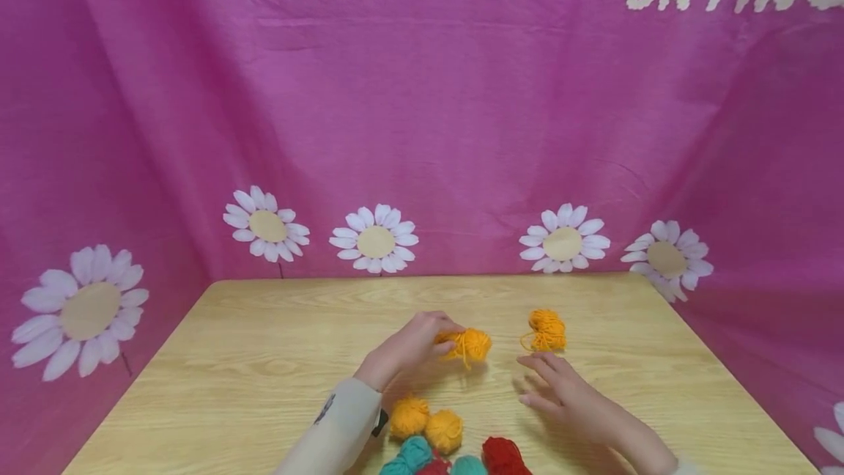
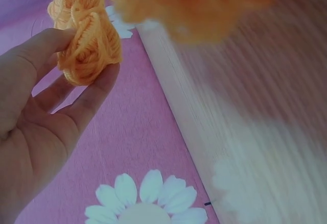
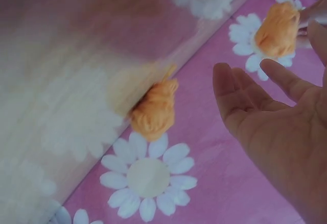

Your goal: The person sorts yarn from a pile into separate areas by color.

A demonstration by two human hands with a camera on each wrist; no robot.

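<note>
In the head view my left hand (image 1: 415, 343) holds an orange ball of yarn (image 1: 475, 345), with a loose strand hanging from it. The left wrist view shows the thumb and fingers of that hand (image 2: 46, 106) pinching the yarn ball (image 2: 89, 45) by its sides. My right hand (image 1: 570, 394) has its fingers spread and holds nothing; its palm (image 3: 291, 127) also shows in the right wrist view. Just beyond its fingertips, a second orange yarn ball (image 1: 547, 330) lies on the wooden table (image 1: 264, 358), a loop of strand beside it.
Two more orange yarn balls, one left (image 1: 409, 417) and one right (image 1: 445, 431), lie by my left forearm. Nearer me are teal yarn (image 1: 412, 453) and red yarn (image 1: 504, 457), cut off by the frame. A pink flowered cloth (image 1: 461, 130) hangs behind and beside the table.
</note>
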